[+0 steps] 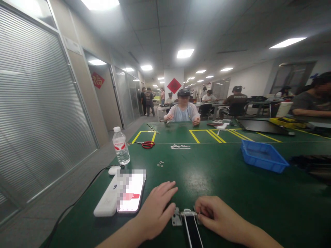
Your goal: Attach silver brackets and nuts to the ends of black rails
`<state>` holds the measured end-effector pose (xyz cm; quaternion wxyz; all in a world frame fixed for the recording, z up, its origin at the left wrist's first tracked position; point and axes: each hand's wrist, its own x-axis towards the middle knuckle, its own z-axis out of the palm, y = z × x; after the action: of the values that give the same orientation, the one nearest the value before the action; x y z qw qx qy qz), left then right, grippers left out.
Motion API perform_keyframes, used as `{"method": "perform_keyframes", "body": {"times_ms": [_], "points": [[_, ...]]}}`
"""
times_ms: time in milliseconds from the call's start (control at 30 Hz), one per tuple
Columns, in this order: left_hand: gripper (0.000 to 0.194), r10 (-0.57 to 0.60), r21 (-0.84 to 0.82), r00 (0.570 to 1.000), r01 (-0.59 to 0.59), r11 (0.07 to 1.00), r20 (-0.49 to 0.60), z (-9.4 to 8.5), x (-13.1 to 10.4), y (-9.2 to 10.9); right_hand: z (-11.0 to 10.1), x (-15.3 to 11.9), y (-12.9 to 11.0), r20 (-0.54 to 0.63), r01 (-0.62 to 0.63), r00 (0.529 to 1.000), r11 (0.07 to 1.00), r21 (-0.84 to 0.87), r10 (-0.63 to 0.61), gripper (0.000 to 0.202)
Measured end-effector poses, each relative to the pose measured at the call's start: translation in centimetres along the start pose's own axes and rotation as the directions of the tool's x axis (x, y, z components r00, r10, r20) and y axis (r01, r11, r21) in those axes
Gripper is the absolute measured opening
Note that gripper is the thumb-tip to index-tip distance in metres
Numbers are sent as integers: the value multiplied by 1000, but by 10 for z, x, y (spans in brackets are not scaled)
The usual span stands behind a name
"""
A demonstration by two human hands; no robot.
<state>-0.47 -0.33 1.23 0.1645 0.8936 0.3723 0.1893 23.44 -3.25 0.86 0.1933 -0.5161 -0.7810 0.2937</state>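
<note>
In front of me at the table's near edge lies a long fitting with a black strip (193, 231) between two pale rails. Its far end carries a silver metal bracket (177, 219) with flat plates on both sides. My left hand (157, 210) is open beside it, fingers stretched forward, the thumb at the bracket's left plate. At the bracket's right side, my right hand (216, 215) has its fingers curled together in a pinch; whatever lies between the fingertips is hidden. Farther out sit several small metal rings (160, 164).
Left of my hands are a phone (131, 194), a white power bank (106, 200) and a water bottle (121, 148). Red-handled scissors (148, 145) and thin white strips (180, 147) lie beyond. A blue tray (263, 156) stands right. Across the table (207, 172) sits a person (183, 112).
</note>
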Motion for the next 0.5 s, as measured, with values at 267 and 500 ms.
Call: {"method": "perform_keyframes", "body": {"times_ms": [267,500], "points": [[48,9,41,973,-18,999,231,-1,1,-1,1,-1,1,-10,14,1000,1000,11,-14,11],[45,-29,55,981,19,998,194,2,2,-3,0,-1,0,-6,25,1000,1000,2,-25,10]]}}
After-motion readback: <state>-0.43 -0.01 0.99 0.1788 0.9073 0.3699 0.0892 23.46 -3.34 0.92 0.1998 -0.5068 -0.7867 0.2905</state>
